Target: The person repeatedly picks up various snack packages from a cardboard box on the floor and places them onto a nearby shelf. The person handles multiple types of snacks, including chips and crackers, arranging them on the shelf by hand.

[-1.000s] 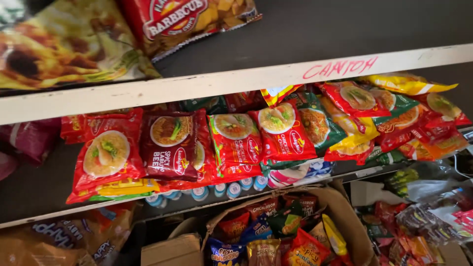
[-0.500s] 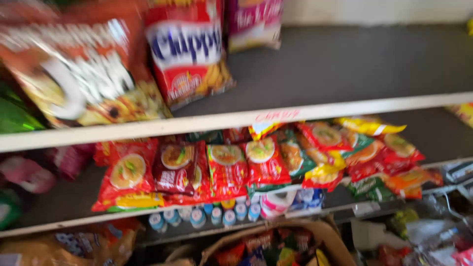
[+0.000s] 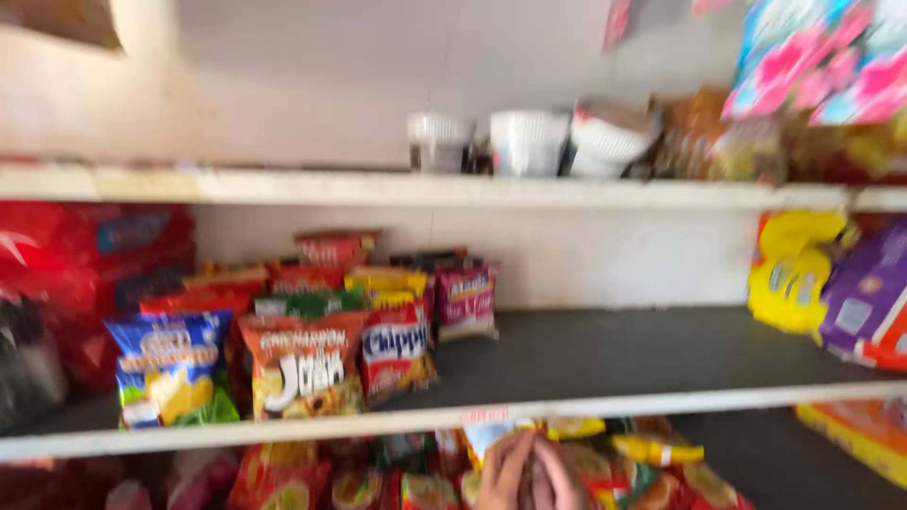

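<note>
A hand [image 3: 529,472] is seen at the bottom edge, fingers [image 3: 505,467] curled together against the noodle packets [image 3: 652,453] on the lowest shelf; whether a packet is actually clamped cannot be told through the blur, nor which hand it is. Snack bags [image 3: 302,373] are stood upright on the middle shelf [image 3: 614,401], fronts outward so they can be read. White cups [image 3: 529,142] are lined along the top shelf [image 3: 283,187].
</note>
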